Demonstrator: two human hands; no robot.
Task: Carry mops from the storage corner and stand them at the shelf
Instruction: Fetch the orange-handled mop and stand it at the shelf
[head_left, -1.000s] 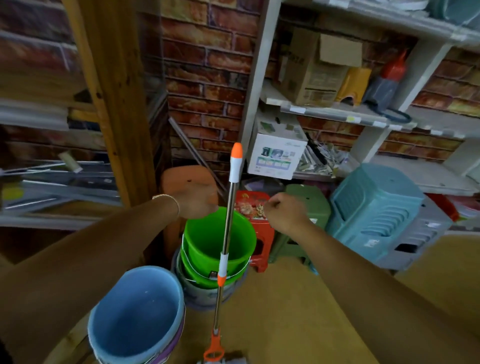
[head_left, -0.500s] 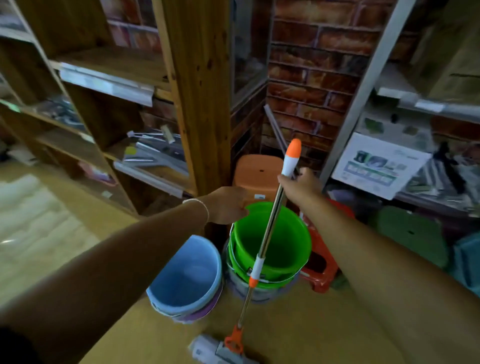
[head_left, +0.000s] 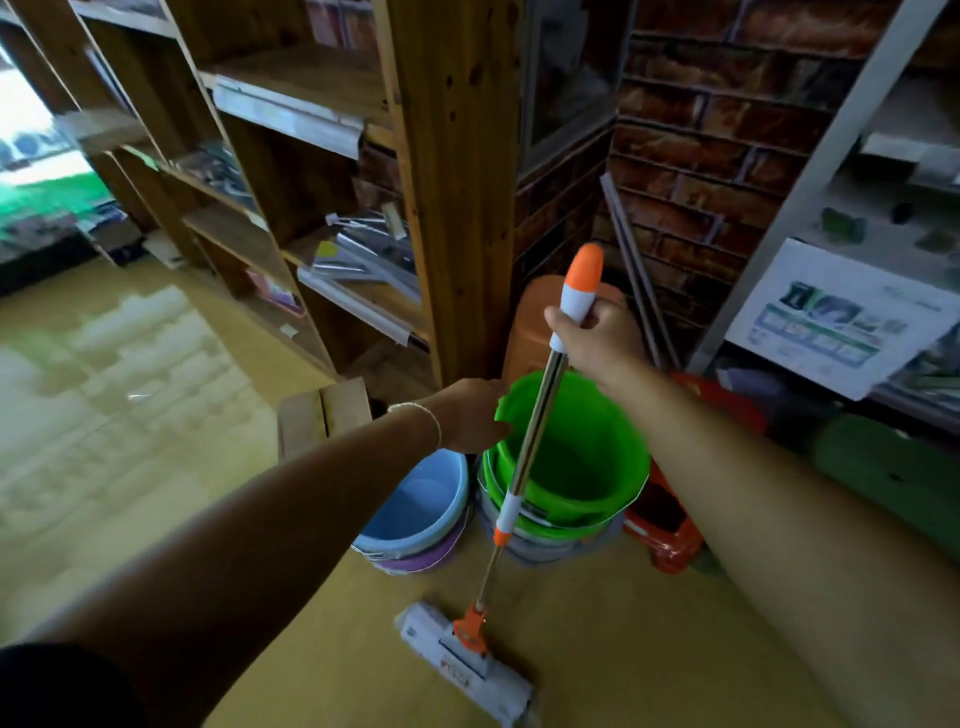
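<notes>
Your right hand (head_left: 597, 340) now grips the mop (head_left: 530, 447) handle top, tilted before green bucket (head_left: 613, 499); left hand (head_left: 475, 415), fingers unclear, beside bucket rim. Carry can start.

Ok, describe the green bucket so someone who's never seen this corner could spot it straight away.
Find the wooden post where the shelf meets the brick wall. On the floor just in front of it, buckets stand side by side. The green bucket is the bright one topping the right stack, taller than the blue bucket to its left, with the mop pole crossing it.
</notes>
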